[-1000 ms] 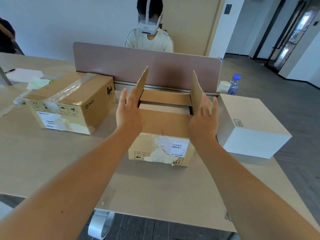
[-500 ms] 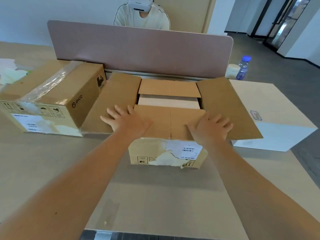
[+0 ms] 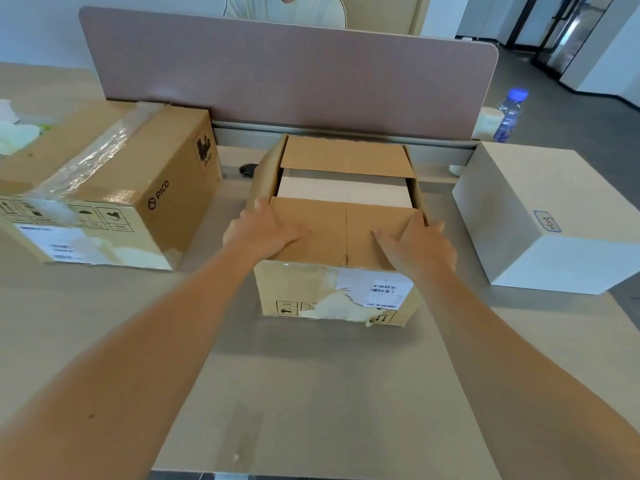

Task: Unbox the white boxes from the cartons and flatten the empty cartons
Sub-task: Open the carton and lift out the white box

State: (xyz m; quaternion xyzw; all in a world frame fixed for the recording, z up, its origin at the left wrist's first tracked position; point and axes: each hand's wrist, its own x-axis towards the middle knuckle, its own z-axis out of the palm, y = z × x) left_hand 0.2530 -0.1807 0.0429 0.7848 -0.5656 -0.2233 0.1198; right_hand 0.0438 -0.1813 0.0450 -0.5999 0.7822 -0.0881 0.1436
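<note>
The open carton (image 3: 341, 244) sits at the middle of the surface (image 3: 311, 393), its labelled end facing me and its long axis running straight away from me toward the pink divider (image 3: 287, 74). My left hand (image 3: 263, 232) lies on the near flap at its left corner, fingers curled round the carton's left edge — gripping it. My right hand (image 3: 417, 242) lies on the same flap at the right corner, fingers (image 3: 434, 226) hooked over the right edge. Between the near flap and the far flap a strip of the white box inside (image 3: 343, 190) shows. The side flaps hang down along the carton's walls.

Left of the open carton, a gap apart, stands the sealed carton (image 3: 110, 188), taped shut and angled slightly. Right of the open carton, also a gap apart, stands a bare white box (image 3: 547, 216) near the surface's right edge. Bare surface stretches from the open carton toward me. A water bottle (image 3: 509, 114) stands beyond the bare white box.
</note>
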